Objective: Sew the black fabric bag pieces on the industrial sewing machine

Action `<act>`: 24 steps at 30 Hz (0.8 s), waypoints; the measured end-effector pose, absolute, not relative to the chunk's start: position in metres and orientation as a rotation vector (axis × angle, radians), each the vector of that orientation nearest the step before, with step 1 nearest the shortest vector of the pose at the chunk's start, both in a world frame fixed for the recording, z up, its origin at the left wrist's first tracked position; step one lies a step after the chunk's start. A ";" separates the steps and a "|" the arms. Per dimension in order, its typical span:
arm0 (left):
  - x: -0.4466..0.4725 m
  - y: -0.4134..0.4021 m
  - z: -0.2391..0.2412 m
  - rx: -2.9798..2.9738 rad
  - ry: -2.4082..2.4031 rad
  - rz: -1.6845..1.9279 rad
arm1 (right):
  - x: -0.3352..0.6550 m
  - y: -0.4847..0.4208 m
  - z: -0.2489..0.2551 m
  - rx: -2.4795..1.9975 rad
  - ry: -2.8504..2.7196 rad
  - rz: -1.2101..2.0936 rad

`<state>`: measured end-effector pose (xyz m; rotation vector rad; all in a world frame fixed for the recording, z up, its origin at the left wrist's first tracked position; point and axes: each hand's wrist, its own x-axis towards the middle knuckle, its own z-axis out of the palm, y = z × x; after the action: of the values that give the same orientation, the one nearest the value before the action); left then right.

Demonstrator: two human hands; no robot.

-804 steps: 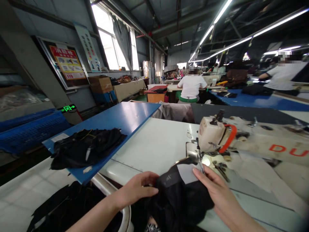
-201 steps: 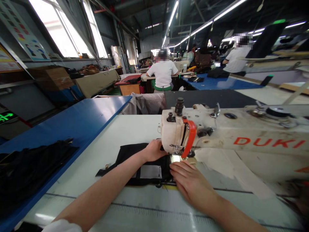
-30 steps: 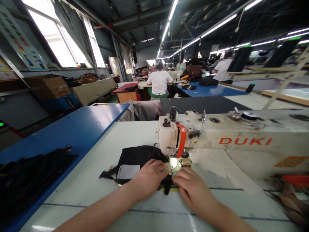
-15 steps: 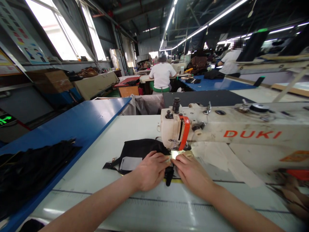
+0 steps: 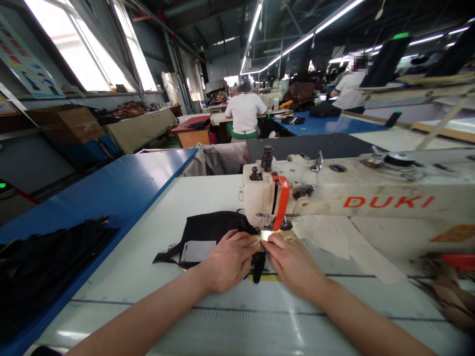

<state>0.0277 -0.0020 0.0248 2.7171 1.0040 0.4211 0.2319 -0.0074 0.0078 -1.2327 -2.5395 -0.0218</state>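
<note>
A black fabric piece [image 5: 208, 225], with a grey patch [image 5: 199, 251] and a narrow tab at its left end, lies flat under the head of a white sewing machine [image 5: 256, 195]. My left hand [image 5: 232, 259] rests on its right part, fingers closed on the fabric edge beside the lit needle area. Just right of the needle, my right hand [image 5: 291, 257] has its fingers drawn together on the same edge. Both sets of fingertips nearly meet in front of the presser foot, which they partly hide. A black strip [image 5: 259, 267] hangs toward me between the hands.
Dark fabric [image 5: 52, 267] is heaped on a blue table [image 5: 141, 173] to the left. Pale sheets [image 5: 345, 237] lie beneath the machine arm. A ruler scale [image 5: 222, 312] crosses the worktop in front. A person in a white shirt [image 5: 245, 112] sits farther back, another at right.
The camera view has shifted slightly, so everything appears a little farther left and higher. Both hands keep nearly the same hold on the black fabric by the needle.
</note>
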 end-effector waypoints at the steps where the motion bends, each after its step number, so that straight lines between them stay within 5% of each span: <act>1: 0.028 -0.002 0.025 2.716 1.000 0.418 | 0.232 -0.007 0.008 -1.239 -2.545 -0.021; 24: 0.027 -0.003 0.020 2.794 0.971 0.483 | 0.241 -0.020 0.003 -1.100 -2.478 0.207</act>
<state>0.0270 -0.0029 0.0198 2.7944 0.9705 0.4828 0.2413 -0.0198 0.0027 -1.0996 -2.4785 0.2072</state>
